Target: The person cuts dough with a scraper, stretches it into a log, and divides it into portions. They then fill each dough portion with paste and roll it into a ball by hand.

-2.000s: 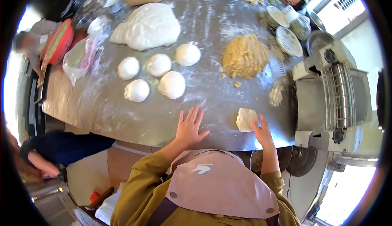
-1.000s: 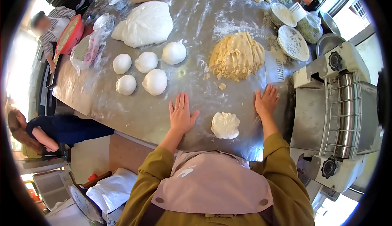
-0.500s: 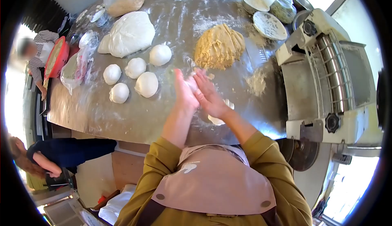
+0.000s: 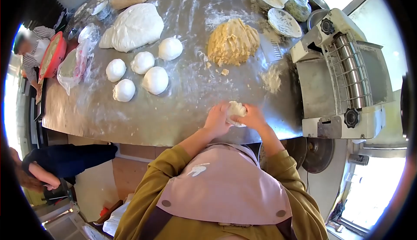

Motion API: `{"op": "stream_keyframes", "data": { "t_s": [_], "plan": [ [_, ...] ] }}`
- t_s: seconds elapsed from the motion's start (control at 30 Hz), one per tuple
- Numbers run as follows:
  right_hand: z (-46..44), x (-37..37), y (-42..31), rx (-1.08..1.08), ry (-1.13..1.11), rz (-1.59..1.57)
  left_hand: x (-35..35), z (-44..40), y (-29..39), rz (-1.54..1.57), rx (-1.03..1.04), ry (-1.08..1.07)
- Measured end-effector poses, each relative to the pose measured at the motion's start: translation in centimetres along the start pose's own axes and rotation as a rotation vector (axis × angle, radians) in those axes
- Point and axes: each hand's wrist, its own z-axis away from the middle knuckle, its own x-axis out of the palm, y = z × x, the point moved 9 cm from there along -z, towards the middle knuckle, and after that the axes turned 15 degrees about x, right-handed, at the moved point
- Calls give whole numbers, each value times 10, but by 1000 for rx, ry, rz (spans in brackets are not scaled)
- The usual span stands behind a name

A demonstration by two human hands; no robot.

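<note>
Near the table's front edge, a small piece of white dough (image 4: 236,109) sits between my two hands. My left hand (image 4: 217,117) curls round its left side, with the fingertips partly hidden. From the other side my right hand (image 4: 253,117) grips it, thumb across the top. Beyond my hands rises a crumbly yellow mound (image 4: 233,41), with small crumbs at its foot. To the left lie several smooth dough balls (image 4: 155,80) and a large white slab of dough (image 4: 134,27).
A steel roller machine (image 4: 352,73) borders the table on the right. A pale scraper (image 4: 271,49) lies beside the yellow mound, near a floury dish (image 4: 284,22). At the left stand a red basin (image 4: 53,54) and a plastic bag (image 4: 74,68). Two other people are at the left.
My hands, pressed palm to palm near the yellow mound before, have come back toward the front edge and parted. They now hold the dough piece that lay under my right forearm.
</note>
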Motion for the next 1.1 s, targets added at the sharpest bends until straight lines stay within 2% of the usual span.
{"op": "stream_keyframes", "data": {
  "t_s": [0.1, 0.17, 0.2, 0.27, 0.3, 0.37, 0.4, 0.43, 0.47, 0.5, 0.53, 0.57, 0.6, 0.63, 0.67, 0.7, 0.77, 0.8, 0.87, 0.97, 1.0, 1.03, 1.1],
  "plan": [
    [32, 1, -5, -446, 514, 115, 0, 0, -11, 163, -40, 32],
    [25, 9, 2, -295, 342, 2, 0, 3, -13, 159, -62, 44],
    [29, 9, -6, -222, 256, -54, -2, 3, -16, 306, -93, 54],
    [42, -8, -23, -159, 178, -387, -13, 3, -16, 601, -157, 76],
    [49, -14, -29, -120, 134, -553, -24, 4, -17, 968, -219, 136],
    [61, -19, -60, -208, -84, -960, -54, 1, -12, 1702, -335, 252],
    [66, -22, -78, -252, -195, -1166, -66, -3, -10, 1828, -311, 359],
    [68, -22, -95, -234, -208, -1194, -78, -7, -10, 1951, -278, 471],
    [65, -14, -108, -214, -178, -1142, -90, -13, -11, 2071, -236, 589],
    [62, -6, -120, -195, -147, -1087, -89, -15, -9, 2152, -287, 681],
    [58, -1, -125, -170, -117, -1032, -93, -14, -13, 2123, -256, 712],
    [40, 18, -123, -325, -114, -837, -94, -12, -17, 2095, -233, 747],
    [40, 21, -127, -296, -93, -654, -96, -8, -22, 2068, -210, 787],
    [43, 22, -131, -266, -77, -464, -93, 4, -34, 2037, -326, 834],
    [44, 20, -137, -242, -59, -273, -95, 12, -37, 2047, -345, 836],
    [43, 3, -146, -253, 66, -124, -98, 20, -39, 2057, -366, 831],
    [7, -23, -149, -406, 427, -22, -99, 35, -40, 2114, -360, 780],
    [-5, -36, -159, -486, 612, 27, -98, 40, -43, 2118, -427, 805],
    [-35, -49, -194, -458, 621, 145, -97, 48, -44, 2127, -560, 847],
    [-86, -42, -237, -599, 695, 429, -97, 51, -45, 2155, -549, 802],
    [-104, -40, -242, -592, 744, 467, -97, 53, -45, 2170, -563, 796],
    [-123, -38, -245, -585, 794, 505, -103, 50, -43, 2177, -493, 734],
    [-148, -25, -240, -587, 871, 609, -111, 50, -47, 2171, -507, 757]
  ]
}}
